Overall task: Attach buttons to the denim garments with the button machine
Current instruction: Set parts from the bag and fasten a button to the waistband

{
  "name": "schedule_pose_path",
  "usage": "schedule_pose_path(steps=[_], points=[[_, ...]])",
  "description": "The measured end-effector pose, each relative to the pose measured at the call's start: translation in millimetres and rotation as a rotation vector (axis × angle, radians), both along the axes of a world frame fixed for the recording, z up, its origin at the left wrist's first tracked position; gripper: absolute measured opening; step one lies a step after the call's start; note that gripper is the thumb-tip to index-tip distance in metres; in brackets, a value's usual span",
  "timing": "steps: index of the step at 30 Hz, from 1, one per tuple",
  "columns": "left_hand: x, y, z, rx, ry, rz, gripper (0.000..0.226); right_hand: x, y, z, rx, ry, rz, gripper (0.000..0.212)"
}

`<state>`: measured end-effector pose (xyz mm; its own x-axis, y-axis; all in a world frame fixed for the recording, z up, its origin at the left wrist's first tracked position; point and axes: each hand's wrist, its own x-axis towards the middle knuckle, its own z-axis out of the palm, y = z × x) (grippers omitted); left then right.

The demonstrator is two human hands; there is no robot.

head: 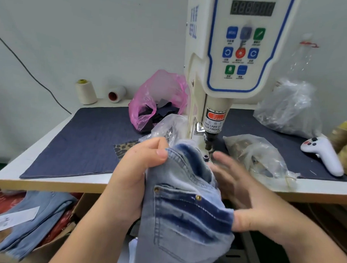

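The left hand (139, 169) grips the jeans (185, 211) by the waistband, thumb on top, just below the button machine (230, 74). The right hand (245, 194) is blurred; fingers seem spread, thumb pressing the denim's right edge.

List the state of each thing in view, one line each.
left hand: grips the denim garment's top edge.
right hand: fingers spread, blurred; thumb on the cloth.
denim garment: bunched, held up before the button machine.
button machine: display unlit.
pink bag: open, dark scraps inside.
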<state>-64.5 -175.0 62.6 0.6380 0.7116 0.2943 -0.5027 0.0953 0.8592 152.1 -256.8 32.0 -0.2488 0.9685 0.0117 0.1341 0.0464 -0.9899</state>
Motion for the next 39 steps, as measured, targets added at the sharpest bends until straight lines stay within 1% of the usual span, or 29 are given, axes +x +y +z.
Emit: schedule_pose_path(steps=[1,2,3,4,5,7,9,10,12,13,14,15,16,17,18,19,21,23,25,26,29,30,32,33,34,35,36,37,39], points=[[0.9,-0.8,1.0,0.012,-0.017,-0.024,0.018,-4.2,1.3,-1.4,-0.043,0.054,0.101,0.109],[1.4,-0.9,0.6,0.022,0.004,-0.008,0.018,-9.5,1.7,-2.2,-0.067,0.094,0.168,0.096],[1.3,-0.4,-0.2,0.033,0.05,0.031,0.019,-14.2,1.4,-3.0,-0.086,0.117,0.186,0.077],[0.8,1.5,-1.8,0.044,0.103,0.072,0.02,-16.9,0.0,-3.8,-0.091,0.127,0.158,0.059],[-0.2,4.2,-3.7,0.065,0.163,0.11,0.021,-16.9,-2.4,-5.9,-0.084,0.127,0.11,0.047],[-2.9,10.6,-5.9,0.144,0.325,0.202,0.025,-14.3,-8.0,-8.6,-0.057,0.118,0.003,0.035],[-6.7,15.6,-6.0,0.2,0.468,0.231,0.028,-13.0,-14.3,-7.4,-0.055,0.181,-0.026,0.033],[-9.2,18.2,-5.3,0.21,0.52,0.186,0.027,-12.9,-16.7,-6.0,-0.055,0.21,-0.026,0.033],[-16.6,22.9,0.0,0.262,0.667,-0.016,0.026,-12.2,-19.3,-4.7,-0.007,0.185,-0.062,0.031],[-20.2,24.6,3.3,0.314,0.763,-0.147,0.034,-10.3,-19.0,-5.4,0.023,0.147,-0.099,0.033],[-22.9,26.1,5.9,0.362,0.845,-0.268,0.047,-8.6,-18.4,-4.9,0.053,0.112,-0.129,0.036],[-23.7,26.4,6.6,0.4,0.893,-0.352,0.056,-8.2,-17.6,-3.8,0.079,0.086,-0.142,0.042],[-21.0,24.3,7.5,0.445,0.92,-0.393,0.06,-9.0,-17.1,-1.6,0.1,0.067,-0.144,0.049],[-16.6,21.8,8.2,0.494,0.923,-0.401,0.061,-10.4,-16.8,0.2,0.117,0.052,-0.141,0.055],[-11.7,20.0,8.7,0.524,0.89,-0.408,0.06,-13.8,-16.7,3.7,0.132,0.039,-0.132,0.056],[-6.3,17.9,7.9,0.509,0.82,-0.444,0.058,-17.7,-16.8,7.8,0.142,0.034,-0.132,0.053],[5.2,10.0,5.9,0.418,0.677,-0.576,0.061,-25.9,-15.4,15.9,0.174,0.004,-0.207,0.035],[15.8,4.0,-2.1,0.382,0.589,-0.617,0.074,-26.1,-10.5,20.6,0.225,-0.075,-0.377,0.022],[23.7,0.1,-18.1,0.331,0.528,-0.555,0.076,-22.8,-5.0,22.7,0.263,-0.128,-0.517,0.019],[25.7,-1.3,-26.4,0.285,0.533,-0.481,0.071,-22.1,-2.4,23.1,0.281,-0.146,-0.56,0.021],[23.1,2.5,-40.0,0.229,0.593,-0.231,0.044,-19.6,4.3,20.0,0.272,-0.171,-0.598,0.026],[20.6,6.4,-40.5,0.207,0.599,-0.194,0.038,-16.4,6.6,17.6,0.231,-0.176,-0.57,0.026],[15.0,16.4,-35.7,0.167,0.593,-0.177,0.03,-6.1,9.7,12.7,0.075,-0.12,-0.425,0.026],[12.7,21.0,-31.6,0.157,0.594,-0.168,0.028,-1.5,11.3,9.1,-0.027,-0.033,-0.313,0.028],[10.9,25.1,-27.8,0.152,0.597,-0.157,0.027,2.2,12.9,4.4,-0.124,0.095,-0.181,0.033],[10.3,28.6,-24.8,0.147,0.602,-0.143,0.025,3.9,14.5,-0.8,-0.192,0.22,-0.059,0.043],[11.2,31.3,-22.7,0.144,0.607,-0.129,0.025,4.1,16.0,-6.8,-0.225,0.291,0.031,0.05],[12.7,33.6,-20.8,0.148,0.619,-0.117,0.024,2.9,17.5,-13.2,-0.241,0.324,0.079,0.053],[16.9,39.0,-19.5,0.172,0.665,-0.091,0.022,1.4,20.6,-25.1,-0.25,0.35,0.07,0.051]])
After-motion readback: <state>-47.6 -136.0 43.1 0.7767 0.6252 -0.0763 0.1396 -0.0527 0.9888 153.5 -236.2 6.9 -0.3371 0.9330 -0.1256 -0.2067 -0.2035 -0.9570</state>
